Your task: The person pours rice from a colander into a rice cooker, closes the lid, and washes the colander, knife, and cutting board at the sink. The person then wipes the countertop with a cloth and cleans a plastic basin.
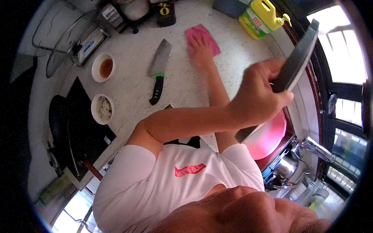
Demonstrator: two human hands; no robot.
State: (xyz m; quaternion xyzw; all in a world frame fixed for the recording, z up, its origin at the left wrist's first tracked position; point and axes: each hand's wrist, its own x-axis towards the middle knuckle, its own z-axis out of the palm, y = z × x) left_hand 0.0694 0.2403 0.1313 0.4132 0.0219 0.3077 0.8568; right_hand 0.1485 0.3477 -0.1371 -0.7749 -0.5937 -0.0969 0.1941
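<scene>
My left hand (258, 89) reaches across my body to the right. It grips a tilted board (301, 56), seen nearly edge-on, which looks like a cutting board with a dark face and a pale edge. Under that arm my right arm stretches forward, and my right hand (201, 48) lies palm down with fingers extended on a pink cloth (213, 46) on the speckled counter (186, 89). Left of the cloth rests a kitchen knife (159, 66) with a black and green handle, its blade pointing away from me.
On the left stand a bowl of brown liquid (105, 68) and a bowl of pale shreds (104, 108), beside a black stove (87, 128). A yellow jug (258, 19) and a dark container (166, 13) stand at the back. Right: a pink basin (268, 139) and a faucet (318, 149).
</scene>
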